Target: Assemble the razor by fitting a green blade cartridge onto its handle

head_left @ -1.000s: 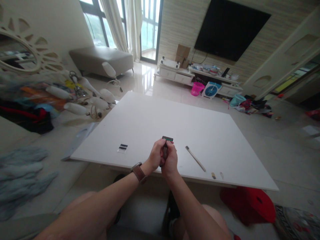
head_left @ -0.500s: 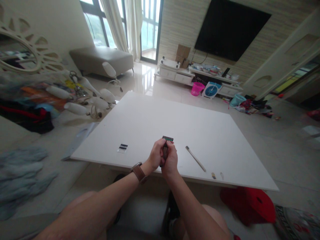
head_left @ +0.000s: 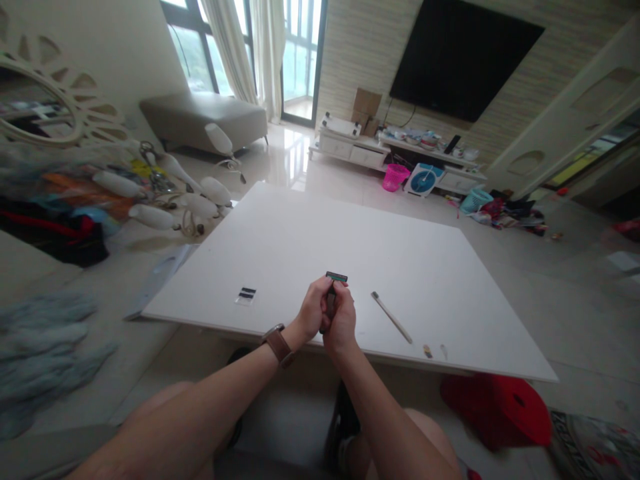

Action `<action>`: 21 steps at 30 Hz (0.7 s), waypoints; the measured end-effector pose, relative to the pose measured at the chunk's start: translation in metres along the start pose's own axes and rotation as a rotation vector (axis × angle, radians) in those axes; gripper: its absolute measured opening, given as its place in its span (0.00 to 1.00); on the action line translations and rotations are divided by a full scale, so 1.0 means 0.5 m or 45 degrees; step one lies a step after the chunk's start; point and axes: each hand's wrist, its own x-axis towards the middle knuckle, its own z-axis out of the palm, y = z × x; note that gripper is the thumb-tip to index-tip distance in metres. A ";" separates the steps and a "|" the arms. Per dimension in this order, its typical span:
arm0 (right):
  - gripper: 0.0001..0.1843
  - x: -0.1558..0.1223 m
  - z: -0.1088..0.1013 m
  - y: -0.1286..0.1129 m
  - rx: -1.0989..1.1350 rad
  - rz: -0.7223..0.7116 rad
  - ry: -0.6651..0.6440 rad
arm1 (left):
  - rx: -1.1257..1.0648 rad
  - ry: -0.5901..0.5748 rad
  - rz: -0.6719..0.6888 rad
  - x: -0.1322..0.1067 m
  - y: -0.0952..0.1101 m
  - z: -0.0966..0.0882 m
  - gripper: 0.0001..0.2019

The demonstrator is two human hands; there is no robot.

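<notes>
Both hands are closed together around a razor over the near part of the white table. Its dark, wide head with a green strip points away from me, and part of its dark handle shows between the palms. My left hand grips from the left, thumb near the head. From the other side my right hand wraps the handle, its thumb also close to the head. Left of the hands lies a small clear pack with two black strips. A toothbrush rests to the right.
Near the table's right front edge lie a small brown-and-dark piece and a small clear piece. A red item sits below that edge. A lamp with several white shades stands by the left side.
</notes>
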 end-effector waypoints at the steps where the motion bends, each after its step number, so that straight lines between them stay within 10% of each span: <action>1: 0.16 0.000 0.000 0.000 0.004 0.000 -0.001 | 0.020 0.005 0.012 0.000 0.000 0.000 0.22; 21: 0.16 -0.002 -0.002 0.000 -0.027 -0.012 0.010 | 0.050 0.009 0.071 0.000 0.002 0.001 0.22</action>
